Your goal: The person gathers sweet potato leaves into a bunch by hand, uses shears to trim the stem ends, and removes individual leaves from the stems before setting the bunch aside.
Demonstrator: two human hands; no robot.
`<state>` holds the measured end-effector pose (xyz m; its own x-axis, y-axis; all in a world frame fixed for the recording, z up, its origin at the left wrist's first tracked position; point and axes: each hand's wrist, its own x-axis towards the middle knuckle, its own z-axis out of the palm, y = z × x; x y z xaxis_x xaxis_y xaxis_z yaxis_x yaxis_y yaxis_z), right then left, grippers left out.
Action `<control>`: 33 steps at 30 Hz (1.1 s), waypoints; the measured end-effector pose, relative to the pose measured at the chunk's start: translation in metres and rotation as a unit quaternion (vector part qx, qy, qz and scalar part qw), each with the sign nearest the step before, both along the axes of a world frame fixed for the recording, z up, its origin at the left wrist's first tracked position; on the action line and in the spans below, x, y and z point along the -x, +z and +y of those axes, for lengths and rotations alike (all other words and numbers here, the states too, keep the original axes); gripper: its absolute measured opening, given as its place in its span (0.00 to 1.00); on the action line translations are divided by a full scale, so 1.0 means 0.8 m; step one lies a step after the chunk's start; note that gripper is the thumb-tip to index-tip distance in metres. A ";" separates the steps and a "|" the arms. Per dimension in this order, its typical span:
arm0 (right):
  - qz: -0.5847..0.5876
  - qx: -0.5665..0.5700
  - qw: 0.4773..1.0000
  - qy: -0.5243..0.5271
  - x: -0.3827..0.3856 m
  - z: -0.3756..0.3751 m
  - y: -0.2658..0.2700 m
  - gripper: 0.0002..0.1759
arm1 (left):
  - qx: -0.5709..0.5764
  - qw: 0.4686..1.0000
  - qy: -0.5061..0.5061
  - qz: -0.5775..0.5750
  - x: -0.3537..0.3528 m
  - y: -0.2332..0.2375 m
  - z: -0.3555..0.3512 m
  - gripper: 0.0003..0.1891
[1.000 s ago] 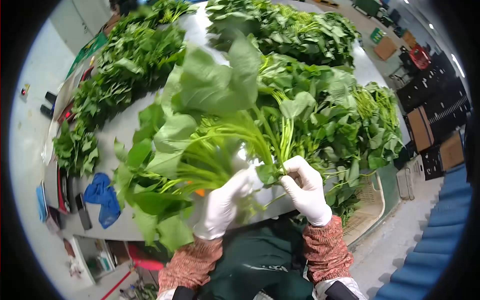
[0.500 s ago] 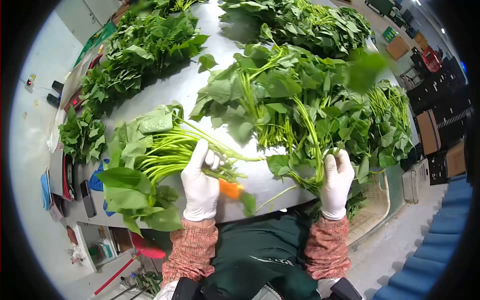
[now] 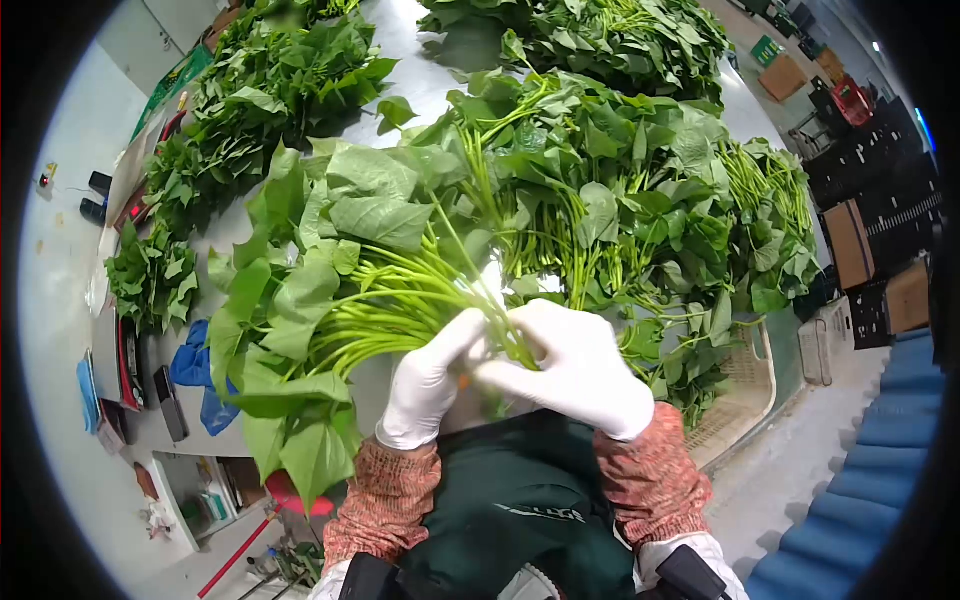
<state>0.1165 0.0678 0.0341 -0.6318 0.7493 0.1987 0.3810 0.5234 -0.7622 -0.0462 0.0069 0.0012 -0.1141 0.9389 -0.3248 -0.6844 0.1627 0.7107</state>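
My left hand [image 3: 430,380], in a white glove, is closed around a bunch of leafy green stems [image 3: 390,310] with broad leaves fanning to the left. A small orange thing shows at its fingers, mostly hidden; its kind I cannot make out. My right hand [image 3: 580,365], also gloved, has come up beside the left, with its fingers closed on a green stem [image 3: 510,340] at the cut ends of the bunch. Behind my hands, a large pile of the same greens [image 3: 600,200] lies on the metal table [image 3: 375,130].
More greens [image 3: 270,100] lie along the far left, and another heap [image 3: 620,50] at the back. A blue plastic bag [image 3: 205,370] and a dark phone-like object [image 3: 170,402] lie on the left. A cream crate [image 3: 740,390] stands below the right edge.
My right hand has moved left from the pile to the stem ends in my left hand. The held bunch has shifted slightly right, and its leaves now stand higher.
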 end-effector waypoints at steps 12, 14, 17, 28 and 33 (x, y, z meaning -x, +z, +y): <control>0.198 -0.039 0.956 -0.212 -0.004 -0.035 -0.032 0.02 | -0.124 0.975 0.090 0.162 0.001 -0.023 -0.001 0.08; 0.244 0.077 0.908 -0.332 -0.029 -0.038 -0.028 0.06 | -0.093 0.981 0.170 0.009 0.034 -0.011 0.018 0.09; 0.072 0.082 0.953 -0.284 -0.061 -0.012 -0.023 0.07 | -0.093 0.976 0.194 -0.039 0.064 -0.004 0.016 0.05; 0.070 -0.071 0.995 -0.027 0.005 -0.027 -0.014 0.15 | -0.059 0.992 0.109 0.006 0.019 0.011 0.011 0.06; 0.195 -0.058 0.979 0.007 0.028 -0.032 -0.028 0.14 | -0.058 0.996 0.064 -0.012 0.001 -0.013 -0.010 0.17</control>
<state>0.0943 0.0421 0.0116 -0.5003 0.6994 0.5104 0.0651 0.6182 -0.7833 -0.0472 -0.0008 -0.0088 -0.2279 0.9486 -0.2195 -0.7115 -0.0083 0.7027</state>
